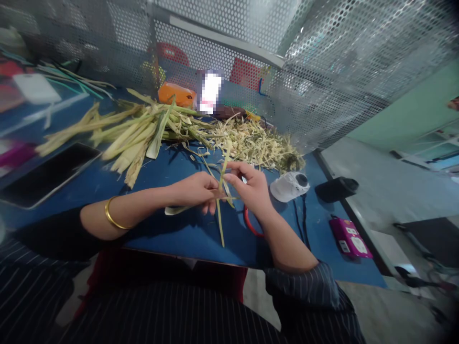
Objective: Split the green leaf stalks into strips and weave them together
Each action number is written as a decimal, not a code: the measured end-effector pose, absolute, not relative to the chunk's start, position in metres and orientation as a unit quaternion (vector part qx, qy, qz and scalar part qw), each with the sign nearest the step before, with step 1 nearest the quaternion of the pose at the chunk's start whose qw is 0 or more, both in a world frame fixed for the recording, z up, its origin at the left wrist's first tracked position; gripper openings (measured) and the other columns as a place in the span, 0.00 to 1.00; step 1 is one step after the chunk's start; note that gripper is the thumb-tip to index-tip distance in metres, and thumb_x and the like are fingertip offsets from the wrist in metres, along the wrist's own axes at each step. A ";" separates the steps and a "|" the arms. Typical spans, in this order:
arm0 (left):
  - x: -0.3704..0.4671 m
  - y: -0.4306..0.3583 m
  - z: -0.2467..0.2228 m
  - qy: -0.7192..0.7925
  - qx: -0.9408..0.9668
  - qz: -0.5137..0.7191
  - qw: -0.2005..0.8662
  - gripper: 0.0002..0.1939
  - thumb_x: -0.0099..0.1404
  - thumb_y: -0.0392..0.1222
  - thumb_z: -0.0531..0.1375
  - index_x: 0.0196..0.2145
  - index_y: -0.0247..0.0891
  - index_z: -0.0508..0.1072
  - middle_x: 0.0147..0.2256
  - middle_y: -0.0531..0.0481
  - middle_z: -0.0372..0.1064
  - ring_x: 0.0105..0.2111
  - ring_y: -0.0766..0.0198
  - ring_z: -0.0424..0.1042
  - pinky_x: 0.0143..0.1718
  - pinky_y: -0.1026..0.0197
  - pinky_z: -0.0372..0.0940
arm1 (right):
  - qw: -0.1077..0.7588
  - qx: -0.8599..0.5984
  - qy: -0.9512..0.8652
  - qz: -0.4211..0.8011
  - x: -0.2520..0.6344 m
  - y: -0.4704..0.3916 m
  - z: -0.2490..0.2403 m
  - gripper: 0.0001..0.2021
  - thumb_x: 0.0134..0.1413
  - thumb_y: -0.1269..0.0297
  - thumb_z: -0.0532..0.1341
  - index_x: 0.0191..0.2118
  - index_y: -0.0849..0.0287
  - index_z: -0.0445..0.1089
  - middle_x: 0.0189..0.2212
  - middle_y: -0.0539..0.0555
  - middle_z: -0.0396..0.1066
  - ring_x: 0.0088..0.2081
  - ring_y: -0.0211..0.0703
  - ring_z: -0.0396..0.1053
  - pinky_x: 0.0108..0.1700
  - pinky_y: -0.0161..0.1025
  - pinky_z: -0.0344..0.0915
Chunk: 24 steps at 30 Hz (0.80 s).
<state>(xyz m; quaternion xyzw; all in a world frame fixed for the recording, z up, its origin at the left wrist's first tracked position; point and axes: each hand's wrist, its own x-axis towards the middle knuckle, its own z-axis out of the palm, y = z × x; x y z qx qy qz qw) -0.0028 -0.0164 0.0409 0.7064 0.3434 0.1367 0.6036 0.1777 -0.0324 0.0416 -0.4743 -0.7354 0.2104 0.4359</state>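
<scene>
From my remote station I judge the step in hand to be crossing narrow strips (220, 224) over one another. The narrow strips sit between both hands, above the tabletop (193, 235). Left grip: the left hand (197, 189) is closed on the crossing. Right grip: thumb and forefinger of the right hand (253, 186) pinch the upright strip end (226, 155). In my judgement, the next move calls for holding the crossing firm while guiding that end

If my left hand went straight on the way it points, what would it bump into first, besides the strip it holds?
Probably your right hand, just past the pale strip, though depth is hard to judge here.
</scene>
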 end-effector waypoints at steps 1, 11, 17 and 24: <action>-0.002 -0.017 0.039 0.343 0.713 0.124 0.599 0.17 0.62 0.46 0.58 0.20 0.34 0.70 0.21 0.45 0.73 0.17 0.68 0.68 0.20 0.66 0.59 | 0.433 -0.466 -0.725 0.265 0.176 -0.033 0.041 0.07 0.54 0.60 0.63 0.36 0.58 0.74 0.22 0.45 0.63 0.24 0.34 0.59 0.30 0.35 0.58; -0.002 -0.003 0.038 0.458 0.538 0.268 0.655 0.11 0.59 0.43 0.59 0.26 0.32 0.74 0.24 0.44 0.75 0.18 0.67 0.69 0.19 0.66 0.60 | 0.428 -0.407 -0.801 -0.100 0.170 -0.046 0.034 0.04 0.59 0.68 0.59 0.34 0.56 0.70 0.30 0.51 0.76 0.33 0.39 0.71 0.42 0.39 0.63; 0.000 -0.002 0.040 0.401 0.423 0.308 0.752 0.06 0.55 0.36 0.58 0.25 0.31 0.73 0.23 0.46 0.73 0.24 0.65 0.73 0.29 0.64 0.67 | 0.326 -0.378 -0.829 -0.251 0.166 -0.046 0.030 0.06 0.58 0.73 0.58 0.34 0.56 0.71 0.31 0.48 0.78 0.30 0.37 0.70 0.50 0.41 0.59; -0.004 0.002 0.034 0.361 0.426 0.333 0.760 0.08 0.54 0.39 0.65 0.29 0.30 0.75 0.26 0.48 0.71 0.25 0.69 0.69 0.31 0.65 0.67 | 0.299 -0.332 -0.846 -0.290 0.168 -0.045 0.031 0.06 0.58 0.72 0.59 0.37 0.55 0.71 0.34 0.48 0.78 0.36 0.37 0.72 0.56 0.43 0.54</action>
